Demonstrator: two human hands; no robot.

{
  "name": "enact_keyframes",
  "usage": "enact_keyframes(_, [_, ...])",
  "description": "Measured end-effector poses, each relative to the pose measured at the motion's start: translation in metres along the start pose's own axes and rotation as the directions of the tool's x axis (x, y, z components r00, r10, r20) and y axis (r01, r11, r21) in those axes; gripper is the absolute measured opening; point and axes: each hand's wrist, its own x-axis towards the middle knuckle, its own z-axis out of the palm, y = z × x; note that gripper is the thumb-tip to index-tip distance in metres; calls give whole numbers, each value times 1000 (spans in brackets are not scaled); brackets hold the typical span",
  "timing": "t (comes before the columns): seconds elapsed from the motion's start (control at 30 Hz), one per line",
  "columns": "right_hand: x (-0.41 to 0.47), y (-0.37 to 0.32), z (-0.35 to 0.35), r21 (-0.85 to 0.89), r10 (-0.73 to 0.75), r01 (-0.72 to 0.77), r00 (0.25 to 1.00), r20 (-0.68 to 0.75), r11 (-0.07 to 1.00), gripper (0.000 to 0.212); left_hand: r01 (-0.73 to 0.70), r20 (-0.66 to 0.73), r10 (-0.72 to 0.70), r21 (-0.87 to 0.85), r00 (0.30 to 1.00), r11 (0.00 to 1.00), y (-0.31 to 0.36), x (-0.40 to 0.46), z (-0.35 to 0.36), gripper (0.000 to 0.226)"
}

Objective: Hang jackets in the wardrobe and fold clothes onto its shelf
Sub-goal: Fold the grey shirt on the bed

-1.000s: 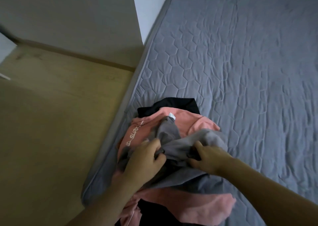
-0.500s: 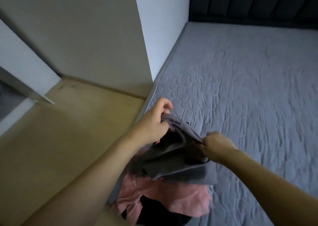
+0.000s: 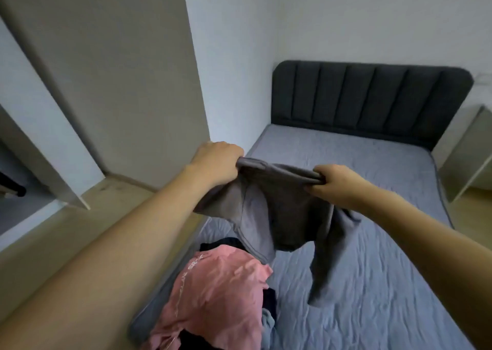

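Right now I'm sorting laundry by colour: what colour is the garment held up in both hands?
Grey garment, plain; the head view shows it.

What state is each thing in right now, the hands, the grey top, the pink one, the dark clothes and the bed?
Left hand: gripping the grey top's upper edge.
Right hand: gripping the same edge.
Grey top: lifted, unfolded, hanging between the hands, sleeve dangling.
Pink garment: crumpled on the bed.
Dark clothes: bunched under the pink garment.
Bed: covered by a wrinkled grey quilt.

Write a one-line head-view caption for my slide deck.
Both hands, left hand and right hand, grip a grey garment above the bed.
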Motion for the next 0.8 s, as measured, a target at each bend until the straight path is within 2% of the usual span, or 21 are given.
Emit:
enact_keyframes(0.03, [-7, 8, -15, -45, 26, -28, 999, -46, 999, 24, 52, 5, -52, -36, 999, 998, 4, 2, 0, 7])
enact_keyframes(0.07, [-14, 19, -28, -75, 54, -61, 995, -80, 995, 25, 124, 33, -120, -171, 992, 977, 10, 5, 1, 10])
enact_keyframes(0.1, [-23, 29, -40, -102, 83, -93, 992, -99, 990, 25, 204, 84, -186, -398, 979, 894, 19, 7, 1, 12])
enact_keyframes(0.13, [-33, 41, -50, -119, 110, -122, 988, -106, 985, 25, 263, 134, -230, -620, 964, 739, 32, 8, 1, 12])
enact_keyframes(0.17, [-43, 54, -60, -124, 134, -148, 984, -114, 981, 24, 283, 162, -254, -770, 954, 572, 47, 9, -2, 12])
enact_keyframes(0.2, [-53, 67, -69, -110, 156, -170, 980, -122, 979, 22, 279, 171, -269, -854, 948, 440, 65, 10, -5, 12])
enact_keyframes(0.23, [-64, 81, -77, -83, 176, -188, 976, -127, 979, 19, 258, 168, -265, -900, 949, 351, 84, 10, -9, 12])
enact_keyframes(0.3, [-83, 107, -94, 7, 230, -230, 970, -81, 973, 12, 202, 140, -238, -944, 961, 261, 125, 14, -20, 12])
enact_keyframes(0.37, [-103, 131, -113, 115, 298, -299, 954, 24, 947, 2, 130, 80, -205, -962, 975, 240, 169, 19, -35, 16])
enact_keyframes(0.43, [-125, 153, -132, 217, 329, -348, 937, 120, 912, 13, 70, 27, -181, -969, 983, 237, 212, 21, -52, 18])
enact_keyframes(0.5, [-145, 169, -149, 422, 269, -337, 939, 213, 842, 15, 29, -6, -120, -958, 993, 285, 253, 22, -69, 21])
enact_keyframes(0.57, [-158, 178, -163, 624, 126, -278, 953, 277, 730, 15, 16, -3, -50, -929, 999, 371, 289, 22, -86, 24])
enact_keyframes(0.63, [-165, 178, -170, 638, 13, -223, 948, 317, 737, 13, 24, 17, -20, -887, 1000, 461, 320, 21, -99, 28])
enact_keyframes(0.73, [-167, 175, -172, 524, 0, -161, 956, 293, 837, 19, 133, 141, -40, -753, 989, 645, 343, 10, -115, 20])
enact_keyframes(0.77, [-165, 175, -173, 506, 16, -133, 973, 230, 852, 18, 222, 232, -75, -710, 970, 668, 343, 4, -122, 12])
enact_keyframes(0.8, [-163, 175, -173, 484, 32, -90, 991, 128, 871, 16, 323, 341, -96, -709, 935, 627, 341, -2, -129, 9])
